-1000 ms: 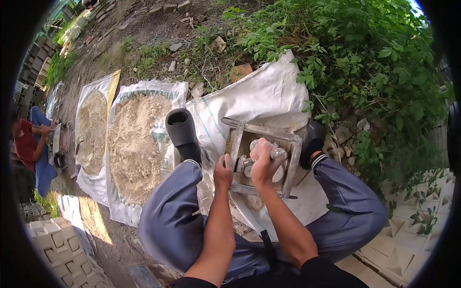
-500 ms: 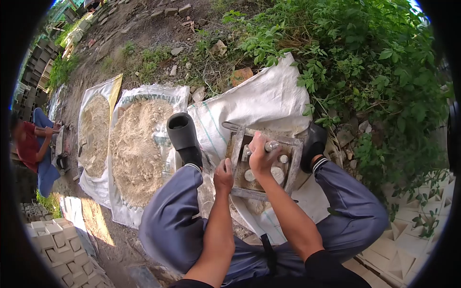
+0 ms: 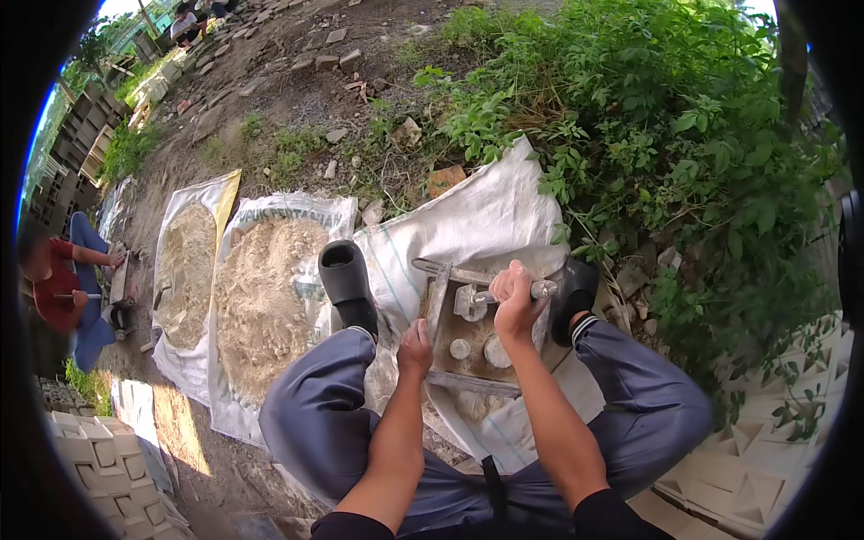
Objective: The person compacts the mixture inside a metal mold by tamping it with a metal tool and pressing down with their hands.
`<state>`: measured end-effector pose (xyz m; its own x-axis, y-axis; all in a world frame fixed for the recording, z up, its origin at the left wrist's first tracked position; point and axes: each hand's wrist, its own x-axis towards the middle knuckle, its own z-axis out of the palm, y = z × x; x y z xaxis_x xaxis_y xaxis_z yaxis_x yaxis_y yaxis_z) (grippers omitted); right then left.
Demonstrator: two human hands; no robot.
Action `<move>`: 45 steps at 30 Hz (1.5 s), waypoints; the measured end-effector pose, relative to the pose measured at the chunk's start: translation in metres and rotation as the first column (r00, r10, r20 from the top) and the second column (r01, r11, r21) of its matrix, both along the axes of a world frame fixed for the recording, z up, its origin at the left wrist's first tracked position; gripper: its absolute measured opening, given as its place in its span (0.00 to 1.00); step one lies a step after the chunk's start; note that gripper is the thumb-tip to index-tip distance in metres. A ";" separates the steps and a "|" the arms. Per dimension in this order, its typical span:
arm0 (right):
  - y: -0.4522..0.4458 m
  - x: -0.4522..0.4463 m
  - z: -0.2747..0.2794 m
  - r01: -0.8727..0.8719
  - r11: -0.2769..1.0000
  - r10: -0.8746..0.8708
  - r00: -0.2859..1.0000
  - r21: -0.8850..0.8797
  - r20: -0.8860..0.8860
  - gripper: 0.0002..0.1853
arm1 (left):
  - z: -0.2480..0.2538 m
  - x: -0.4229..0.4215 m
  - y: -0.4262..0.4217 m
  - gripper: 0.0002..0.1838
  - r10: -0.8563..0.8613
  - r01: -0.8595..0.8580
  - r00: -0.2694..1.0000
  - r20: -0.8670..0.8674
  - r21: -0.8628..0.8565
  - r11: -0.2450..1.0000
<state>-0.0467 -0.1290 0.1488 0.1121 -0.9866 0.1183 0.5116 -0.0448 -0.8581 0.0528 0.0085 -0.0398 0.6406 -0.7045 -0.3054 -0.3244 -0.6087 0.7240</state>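
My right hand (image 3: 517, 298) is wrapped round the handle of a hammer (image 3: 471, 304) with a blocky, dust-covered head. The handle's thick end sticks out to the right of my fist. Under it lies a dusty rectangular mould frame (image 3: 472, 384), with pale round pieces (image 3: 497, 351) inside. At the frame's left bar is my left hand (image 3: 416, 349), its fingers curled against the bar. Part of the frame's far right is hidden by my right hand and forearm. The frame rests on a white woven sack (image 3: 504, 202) between my black shoes.
Two sacks bear heaps of pale powder (image 3: 270, 297) to my left. A person in a red shirt (image 3: 56, 292) sits at far left beside a similar frame. Pale blocks (image 3: 112, 459) stand lower left, more (image 3: 756, 459) lower right. Green plants (image 3: 666, 117) crowd the right.
My right hand has shifted right with the hammer, whose head now shows more fully over the frame. My left hand stays by the left bar. The camera view has tilted slightly.
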 end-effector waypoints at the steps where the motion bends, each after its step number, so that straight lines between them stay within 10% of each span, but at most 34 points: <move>1: -0.003 -0.003 0.010 0.004 1.000 -0.003 1.000 -0.017 0.011 0.24 | 0.005 0.002 -0.005 0.24 -0.003 0.004 1.000 0.011 -0.017 1.000; 9: 0.014 -0.041 0.044 -0.150 0.988 0.145 0.977 -0.021 -0.155 0.26 | 0.042 0.010 -0.020 0.20 -0.225 0.209 0.806 0.547 0.092 0.974; 14: 0.025 -0.085 0.021 -0.239 0.971 0.230 0.904 0.020 -0.359 0.25 | 0.081 0.006 -0.031 0.20 -0.532 0.495 0.769 0.353 0.197 0.846; 18: 0.030 -0.100 0.013 -0.134 0.978 0.161 0.972 0.161 -0.172 0.25 | 0.048 0.001 -0.033 0.27 -0.706 0.685 0.704 0.073 0.188 0.703; 22: 0.014 -0.117 0.005 -0.120 0.991 0.125 0.987 0.052 -0.099 0.24 | 0.053 -0.024 -0.025 0.39 -0.888 0.769 0.397 0.232 0.444 0.460; 29: 0.012 -0.117 0.014 -0.029 0.992 0.038 0.997 0.120 -0.073 0.25 | 0.020 -0.075 -0.018 0.40 -0.835 0.694 0.358 0.417 0.479 0.537; 37: 0.007 -0.103 0.001 -0.059 0.992 0.082 0.973 0.111 -0.214 0.22 | 0.031 -0.061 -0.009 0.18 -0.812 0.786 0.048 0.581 0.480 0.390; 45: 0.006 -0.096 0.004 -0.080 0.997 0.079 0.968 0.004 -0.238 0.21 | 0.072 -0.025 -0.001 0.18 -0.903 0.803 -0.171 0.393 0.586 0.104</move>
<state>-0.1429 -0.1231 0.1529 0.2159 -0.9728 0.0846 0.2951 -0.0175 -0.9553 0.0275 0.0070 0.0323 -0.5010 -0.7788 -0.3775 -0.8468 0.5311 0.0280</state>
